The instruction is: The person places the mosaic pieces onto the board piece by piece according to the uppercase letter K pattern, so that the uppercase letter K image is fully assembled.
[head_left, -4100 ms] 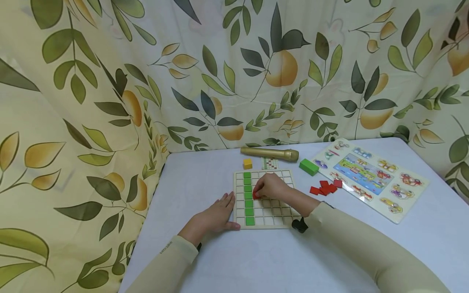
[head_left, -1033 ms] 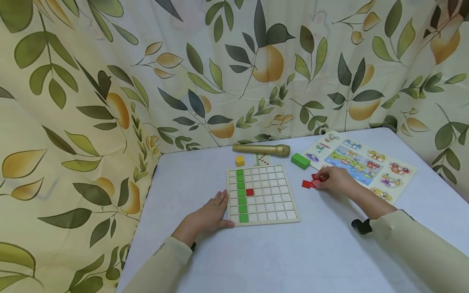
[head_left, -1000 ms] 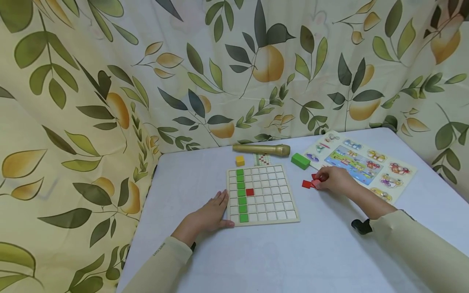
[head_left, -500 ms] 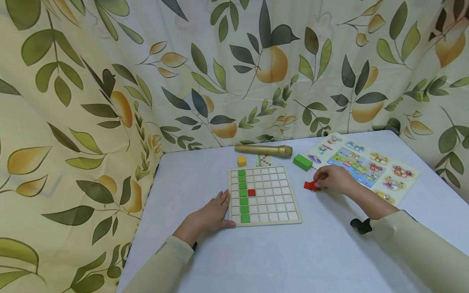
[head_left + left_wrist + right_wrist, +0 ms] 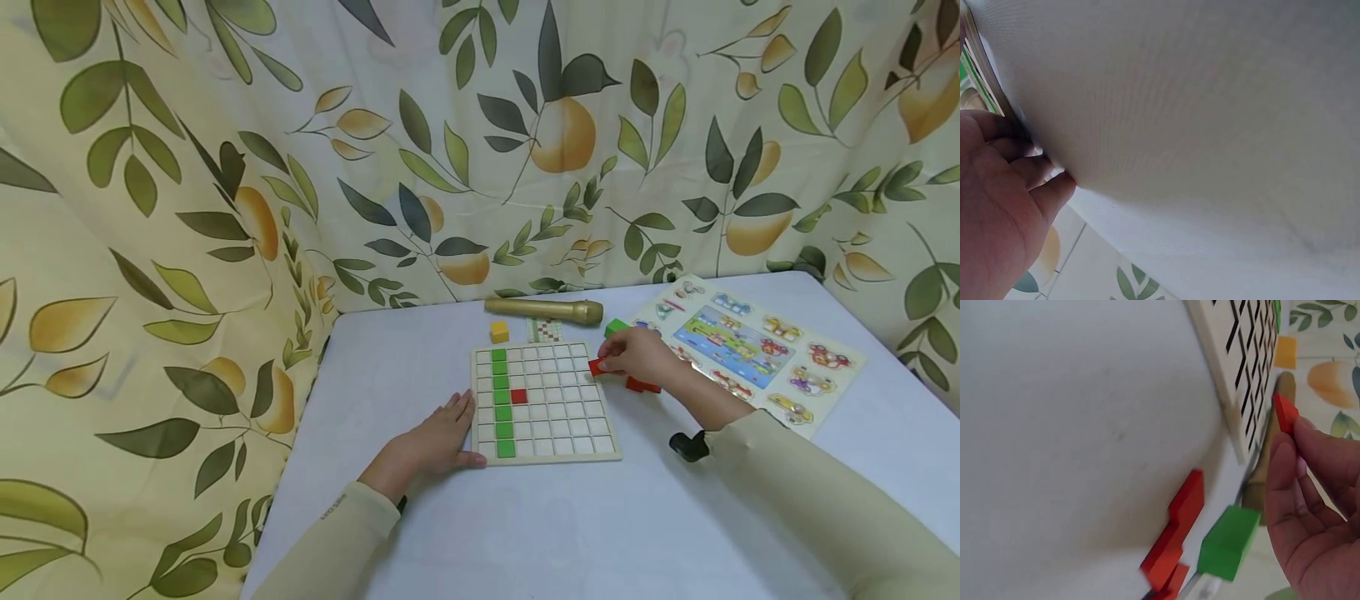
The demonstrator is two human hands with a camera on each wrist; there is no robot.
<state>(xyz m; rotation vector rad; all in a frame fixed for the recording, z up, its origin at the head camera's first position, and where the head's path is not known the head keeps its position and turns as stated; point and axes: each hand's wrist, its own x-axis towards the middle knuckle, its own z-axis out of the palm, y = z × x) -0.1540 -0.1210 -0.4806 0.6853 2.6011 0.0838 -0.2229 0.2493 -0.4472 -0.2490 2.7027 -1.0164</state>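
A wooden grid board lies on the white table, with a column of green tiles near its left side and one red tile beside that column. My left hand rests along the board's left edge, fingers straight and thumb at the lower left corner. Over the board's right edge, my right hand pinches another red tile between thumb and index finger. Below that hand several loose red tiles lie overlapping on the table.
Behind the board are a yellow block, a small patterned card and a gold microphone. A green block stands by the loose tiles. On the right lies a picture puzzle board. A patterned curtain hangs behind the table.
The red tile beside the green column was set down and released. My right hand went to the loose red tiles, picked one up and moved left toward the board. My left hand stays put.
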